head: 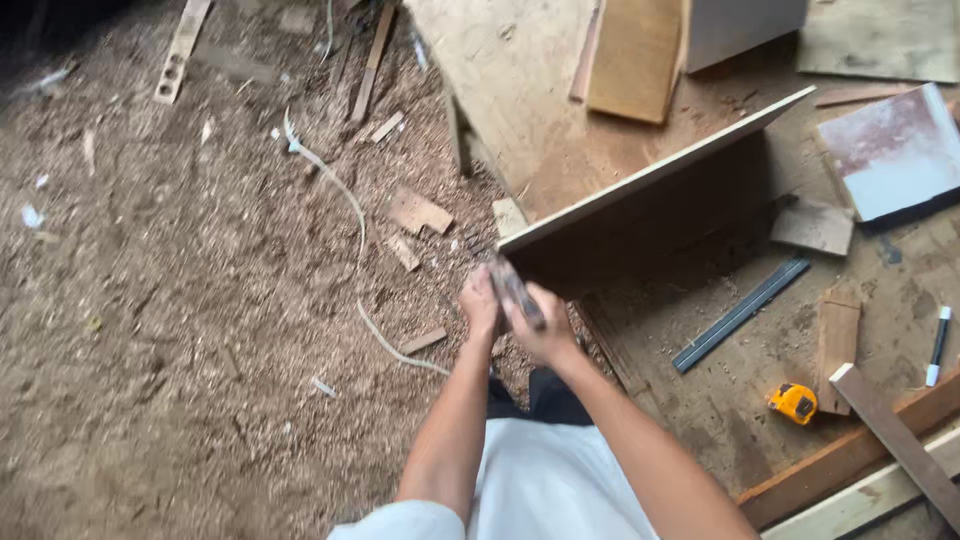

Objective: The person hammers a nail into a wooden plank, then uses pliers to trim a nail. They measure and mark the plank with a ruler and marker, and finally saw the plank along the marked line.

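Both my hands meet in front of me around one small dark tool [513, 288], blurred, whose kind I cannot make out. My left hand [480, 303] grips it from the left and my right hand [547, 325] from the right. The tool's upper end sits at the near left corner of a wooden board [650, 195] standing on its edge. That board runs up and to the right across a low wooden work surface [730, 400].
Sawdust and wood offcuts cover the floor [200, 300] at left, with a pale cord [350, 205] lying across it. On the work surface lie a dark metal ruler [740, 313], a yellow tape measure [793, 402], a marker pen [938, 345], wood blocks and long battens [890, 440].
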